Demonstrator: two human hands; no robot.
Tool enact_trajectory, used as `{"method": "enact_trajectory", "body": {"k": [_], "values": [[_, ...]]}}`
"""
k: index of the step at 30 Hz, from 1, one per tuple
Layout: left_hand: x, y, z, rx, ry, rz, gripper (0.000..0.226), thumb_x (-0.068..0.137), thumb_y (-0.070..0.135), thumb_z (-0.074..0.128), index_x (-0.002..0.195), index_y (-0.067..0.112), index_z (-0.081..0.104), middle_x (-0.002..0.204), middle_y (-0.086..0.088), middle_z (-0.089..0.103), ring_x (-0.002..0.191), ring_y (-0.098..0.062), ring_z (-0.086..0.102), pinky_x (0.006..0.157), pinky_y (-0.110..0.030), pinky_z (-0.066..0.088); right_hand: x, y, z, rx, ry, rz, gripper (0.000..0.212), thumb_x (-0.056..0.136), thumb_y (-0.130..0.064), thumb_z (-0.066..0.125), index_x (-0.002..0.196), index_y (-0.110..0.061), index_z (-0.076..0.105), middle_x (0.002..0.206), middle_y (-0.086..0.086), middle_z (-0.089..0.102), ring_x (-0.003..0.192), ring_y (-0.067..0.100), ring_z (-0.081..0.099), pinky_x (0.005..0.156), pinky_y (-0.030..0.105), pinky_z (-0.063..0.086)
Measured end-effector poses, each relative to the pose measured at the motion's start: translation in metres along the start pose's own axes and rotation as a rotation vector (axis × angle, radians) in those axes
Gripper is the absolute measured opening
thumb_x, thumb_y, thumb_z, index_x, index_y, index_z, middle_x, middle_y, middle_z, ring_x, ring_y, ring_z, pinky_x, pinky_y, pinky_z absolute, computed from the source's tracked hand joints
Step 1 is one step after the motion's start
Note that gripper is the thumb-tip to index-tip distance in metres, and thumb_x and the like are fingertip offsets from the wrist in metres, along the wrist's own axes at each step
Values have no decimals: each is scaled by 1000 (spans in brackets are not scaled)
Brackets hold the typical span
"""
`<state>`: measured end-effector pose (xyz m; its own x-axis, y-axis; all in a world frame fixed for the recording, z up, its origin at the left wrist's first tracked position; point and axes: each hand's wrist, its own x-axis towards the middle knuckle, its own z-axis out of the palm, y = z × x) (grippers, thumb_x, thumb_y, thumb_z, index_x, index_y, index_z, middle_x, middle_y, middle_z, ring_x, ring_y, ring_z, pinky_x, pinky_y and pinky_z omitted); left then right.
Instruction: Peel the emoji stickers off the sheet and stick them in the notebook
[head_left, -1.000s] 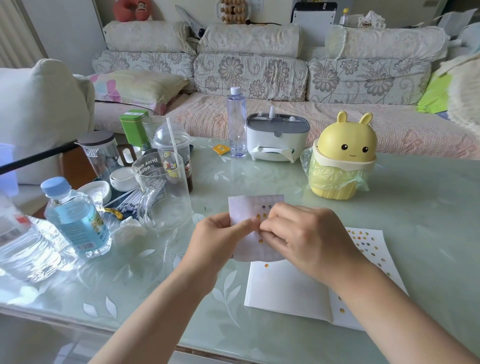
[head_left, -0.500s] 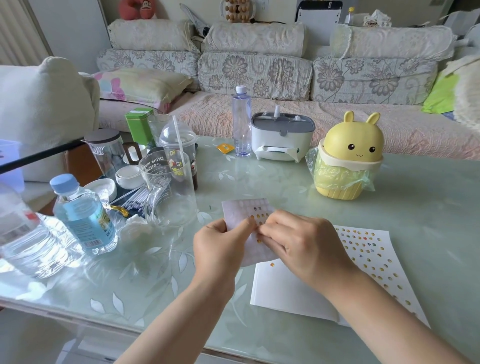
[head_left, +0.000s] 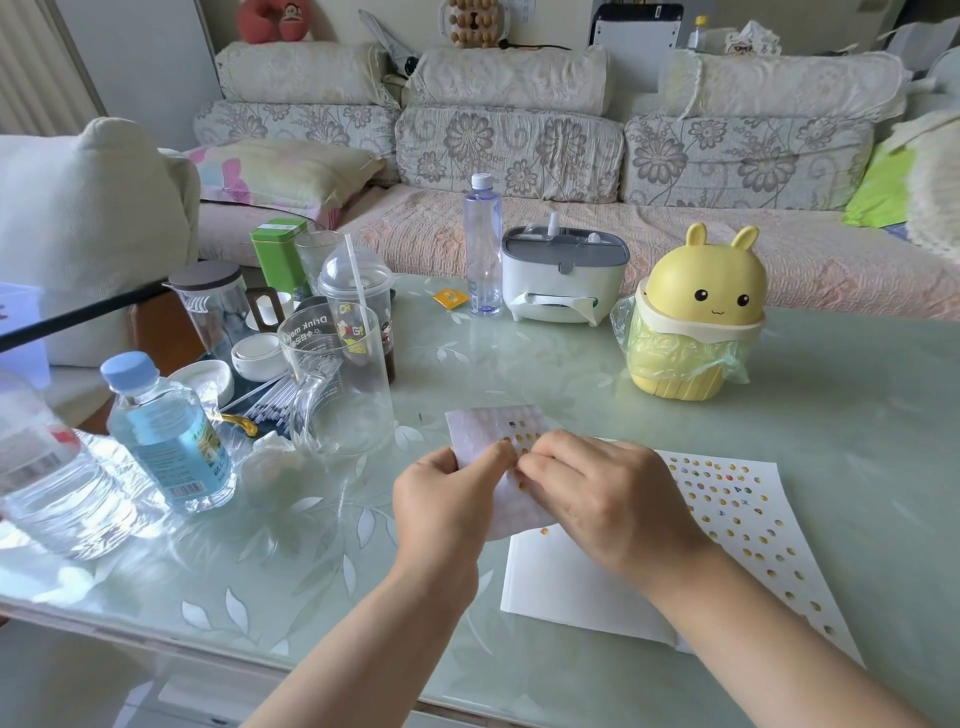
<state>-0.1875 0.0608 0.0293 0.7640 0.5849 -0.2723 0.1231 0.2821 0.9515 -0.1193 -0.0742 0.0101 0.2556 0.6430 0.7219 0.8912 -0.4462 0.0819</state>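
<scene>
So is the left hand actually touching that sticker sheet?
Touching. The head view shows the left hand pinching the left edge of the sticker sheet, thumb on its face.

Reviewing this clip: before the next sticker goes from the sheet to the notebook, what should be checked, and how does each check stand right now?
1. Sheet secured: left hand grips its edge. Ok.
2. Stickers remaining on the sheet: a few show near its top. Ok.
3. One sticker lifted: right hand pinches at the sheet, but its fingers hide the spot. Cannot tell.
4. Notebook open flat, left page mostly bare. Ok.
5. Mug apart from both hands. Ok.
</scene>
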Motion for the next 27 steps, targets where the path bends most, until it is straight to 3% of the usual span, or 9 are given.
{"method": "enact_trajectory", "body": {"k": [4, 8, 12, 16, 18, 20, 23, 27], "values": [[-2, -1, 1, 14, -7, 62, 19, 81, 13, 78, 64, 13, 70, 61, 2, 66, 57, -13, 61, 58, -25, 49, 0, 3, 1, 144, 50, 102, 17, 100, -20, 59, 93, -15, 74, 85, -2, 64, 59, 17, 56, 50, 29, 47], [-2, -3, 0, 89, -16, 153, 25, 82, 14, 78, 58, 16, 69, 62, 2, 69, 59, -16, 64, 63, -32, 54, -1, 0, 0, 291, -33, 252, 7, 94, -19, 66, 91, -20, 72, 85, -10, 62, 60, 5, 52, 55, 21, 45], [-2, 1, -2, 151, -134, 277, 12, 87, 12, 75, 75, 11, 77, 74, -8, 76, 68, -21, 74, 60, -38, 61, 3, 8, -8, 555, -99, 486, 13, 90, -15, 73, 83, -26, 70, 80, -13, 60, 62, 13, 59, 60, 25, 46], [4, 5, -4, 253, -225, 268, 38, 86, 39, 73, 80, 2, 69, 70, -14, 66, 62, -15, 55, 60, -32, 43, 0, 15, -15, 475, -152, 403, 12, 91, -23, 72, 80, -24, 68, 78, -13, 59, 65, 12, 57, 59, 29, 46], [5, 6, -4, 258, -214, 236, 19, 85, 27, 76, 77, 10, 74, 74, -14, 71, 61, -12, 57, 59, -25, 44, -2, 14, -18, 323, -126, 278, 9, 92, -25, 70, 83, -24, 70, 80, -13, 58, 62, 7, 53, 55, 22, 40], [5, 5, -3, 265, -177, 196, 10, 82, 16, 77, 73, 13, 75, 69, -7, 72, 58, -9, 59, 54, -19, 45, -4, 12, -18, 157, -92, 101, 10, 93, -23, 70, 83, -21, 71, 79, -8, 61, 61, 12, 55, 53, 23, 39], [7, -1, -1, 215, -99, 133, 9, 80, 13, 74, 72, 11, 72, 62, -1, 67, 55, -10, 56, 52, -19, 45, -8, 9, -14, 73, -59, -4, 16, 95, -16, 67, 79, -16, 69, 75, -1, 58, 60, 20, 55, 50, 35, 44], [16, -9, -2, 60, 7, 47, 13, 83, 11, 71, 80, -2, 66, 68, -6, 61, 61, -18, 54, 58, -28, 46, -11, 6, -12, 22, -69, -58, 16, 94, -15, 67, 79, -17, 69, 74, -2, 58, 59, 20, 52, 49, 33, 42]]}}
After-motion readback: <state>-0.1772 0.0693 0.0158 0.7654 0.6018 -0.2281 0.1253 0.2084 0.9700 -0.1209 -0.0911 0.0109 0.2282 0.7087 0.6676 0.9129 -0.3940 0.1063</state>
